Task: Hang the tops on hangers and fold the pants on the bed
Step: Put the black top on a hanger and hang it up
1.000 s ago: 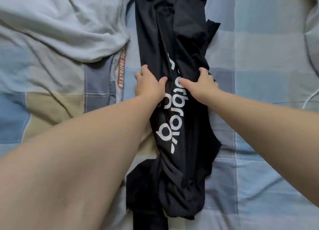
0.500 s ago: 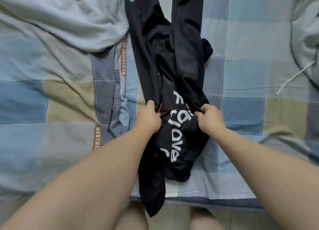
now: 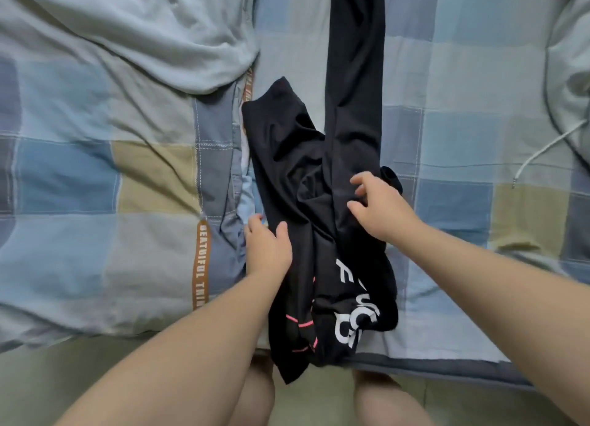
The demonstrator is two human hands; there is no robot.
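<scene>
Near the bed's [image 3: 479, 84] front edge, black pants [image 3: 287, 144] lie rumpled. One leg stretches straight away across the quilt, and the white-lettered end hangs over the edge. The left hand [image 3: 268, 250] pinches the pants' left edge, thumb on top. The right hand [image 3: 380, 208] rests on the middle folds, fingers loose and apart, gripping nothing. A grey blanket [image 3: 127, 26] lies upper left.

Blue-and-tan checked bed [image 3: 463, 74], rumpled pale blanket [image 3: 127, 26] upper left, greenish floor [image 3: 48, 387] below.
</scene>
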